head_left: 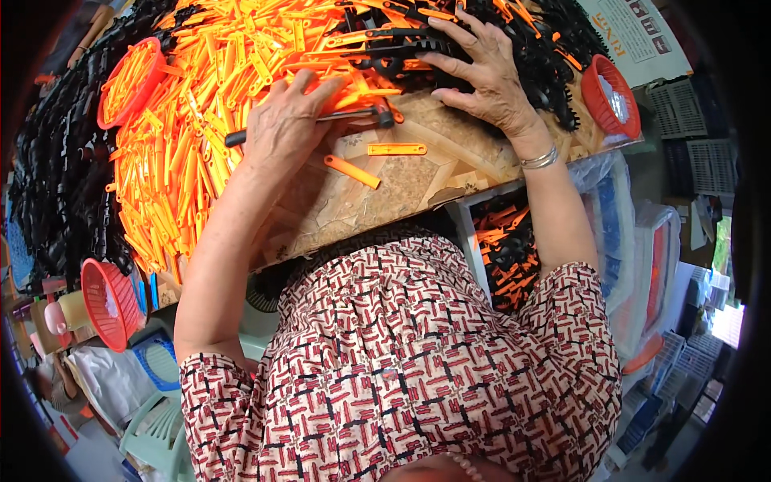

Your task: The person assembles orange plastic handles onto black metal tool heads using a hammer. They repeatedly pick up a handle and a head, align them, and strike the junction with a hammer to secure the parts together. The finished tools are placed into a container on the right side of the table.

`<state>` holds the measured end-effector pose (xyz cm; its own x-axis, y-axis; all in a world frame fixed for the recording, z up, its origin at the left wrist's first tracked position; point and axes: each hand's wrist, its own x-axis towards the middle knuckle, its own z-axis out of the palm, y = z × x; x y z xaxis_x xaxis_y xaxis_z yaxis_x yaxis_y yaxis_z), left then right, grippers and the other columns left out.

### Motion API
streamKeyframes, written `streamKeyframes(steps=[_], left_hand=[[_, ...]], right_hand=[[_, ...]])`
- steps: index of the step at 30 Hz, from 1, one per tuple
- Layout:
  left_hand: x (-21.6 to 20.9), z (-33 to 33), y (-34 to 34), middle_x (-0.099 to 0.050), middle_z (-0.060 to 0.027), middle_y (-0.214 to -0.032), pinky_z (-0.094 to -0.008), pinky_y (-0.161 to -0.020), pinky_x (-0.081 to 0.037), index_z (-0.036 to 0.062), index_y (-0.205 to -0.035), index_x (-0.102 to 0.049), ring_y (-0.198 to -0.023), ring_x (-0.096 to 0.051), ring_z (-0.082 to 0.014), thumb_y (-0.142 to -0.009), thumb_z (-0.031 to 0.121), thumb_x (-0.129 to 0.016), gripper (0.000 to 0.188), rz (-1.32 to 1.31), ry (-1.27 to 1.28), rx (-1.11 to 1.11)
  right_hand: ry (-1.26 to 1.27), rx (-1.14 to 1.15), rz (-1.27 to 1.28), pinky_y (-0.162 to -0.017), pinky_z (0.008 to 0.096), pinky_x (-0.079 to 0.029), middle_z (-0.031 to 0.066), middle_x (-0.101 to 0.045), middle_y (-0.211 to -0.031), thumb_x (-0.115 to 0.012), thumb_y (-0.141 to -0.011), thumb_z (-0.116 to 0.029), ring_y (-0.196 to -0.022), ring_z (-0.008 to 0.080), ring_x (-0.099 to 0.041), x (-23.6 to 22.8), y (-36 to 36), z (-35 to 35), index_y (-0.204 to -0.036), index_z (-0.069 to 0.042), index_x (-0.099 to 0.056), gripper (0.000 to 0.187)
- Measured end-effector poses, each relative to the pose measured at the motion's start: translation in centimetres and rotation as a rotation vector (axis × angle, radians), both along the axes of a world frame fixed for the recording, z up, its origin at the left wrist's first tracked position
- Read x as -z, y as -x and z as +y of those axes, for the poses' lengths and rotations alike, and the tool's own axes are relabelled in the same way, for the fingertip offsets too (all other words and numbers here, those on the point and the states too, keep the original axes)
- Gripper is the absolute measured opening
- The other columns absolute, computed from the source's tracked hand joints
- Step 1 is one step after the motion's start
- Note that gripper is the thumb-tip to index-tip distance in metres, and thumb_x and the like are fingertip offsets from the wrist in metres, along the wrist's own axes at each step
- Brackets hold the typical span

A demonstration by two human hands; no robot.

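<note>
My left hand (pixel 283 124) is palm down at the front edge of the heap of orange plastic handles (pixel 201 120), fingers bent and their tips hidden. A hammer (pixel 347 114) passes under its palm; the black grip end shows on one side and the head on the other, and the curled fingers appear closed round it. Farther right, my right hand (pixel 482 76) reaches over black toothed parts (pixel 554 92), fingers spread. Long dark pieces with orange handles lie beside its fingertips. Two loose orange handles, one flat (pixel 397 149) and one slanted (pixel 352 171), lie near me.
Red plastic baskets stand at the table's left (pixel 132 84), lower left (pixel 112 304) and right (pixel 610 96). A heap of black parts (pixel 60 169) covers the far left. Below the table edge sits a bin of orange and black pieces (pixel 506 253). A pale green chair (pixel 161 434) is at lower left.
</note>
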<state>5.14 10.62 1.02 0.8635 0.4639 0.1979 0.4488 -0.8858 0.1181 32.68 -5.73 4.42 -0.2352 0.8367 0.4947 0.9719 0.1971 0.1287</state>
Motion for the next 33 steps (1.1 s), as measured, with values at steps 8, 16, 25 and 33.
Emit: streamKeyframes(steps=[8, 16, 25, 33], left_hand=[[1.9, 2.3, -2.6, -0.056, -0.0068, -0.142, -0.0431, -0.099, -0.054, 0.0263, -0.140, -0.060, -0.122, -0.061, -0.0328, -0.080, 0.034, -0.083, 0.064, -0.219, 0.184, 0.165], [-0.9, 0.6, -0.2, -0.068, -0.0106, -0.126, -0.0372, -0.096, -0.053, 0.0065, -0.120, -0.072, -0.111, -0.068, -0.0301, -0.083, 0.025, -0.082, 0.042, -0.317, 0.406, 0.159], [0.0, -1.2, 3.8, -0.071, -0.0005, -0.084, -0.0225, -0.062, -0.043, 0.0025, -0.114, -0.075, -0.069, -0.055, -0.0056, -0.094, 0.015, -0.072, 0.024, -0.600, 1.044, -0.215], [2.0, -1.3, 6.7, -0.074, -0.0028, -0.095, -0.0215, -0.070, -0.049, 0.0005, -0.116, -0.073, -0.081, -0.066, -0.0065, -0.099, 0.005, -0.063, 0.020, -0.768, 0.880, -0.264]], right_hand=[[0.120, -0.035, 0.010, -0.114, 0.0580, -0.026, 0.0087, -0.045, -0.158, -0.081, -0.078, -0.042, -0.148, 0.0378, -0.033, -1.2, -2.4, 1.1, -0.125, -0.019, -0.074, 0.053], [-0.189, 0.092, -0.179, -0.113, 0.0515, -0.031, 0.0028, -0.054, -0.149, -0.082, -0.078, -0.029, -0.141, 0.0296, -0.043, -0.2, 1.5, -1.9, -0.119, -0.018, -0.073, 0.043], [-0.158, 0.224, 0.241, -0.108, 0.0509, -0.038, 0.0053, -0.063, -0.128, -0.078, -0.080, -0.020, -0.131, 0.0288, -0.051, 8.1, 9.5, -6.9, -0.100, -0.011, -0.071, 0.024], [-0.073, 0.148, 0.317, -0.103, 0.0486, -0.041, 0.0066, -0.064, -0.120, -0.079, -0.079, -0.018, -0.121, 0.0285, -0.055, 5.7, 12.9, -5.7, -0.104, -0.007, -0.070, 0.028]])
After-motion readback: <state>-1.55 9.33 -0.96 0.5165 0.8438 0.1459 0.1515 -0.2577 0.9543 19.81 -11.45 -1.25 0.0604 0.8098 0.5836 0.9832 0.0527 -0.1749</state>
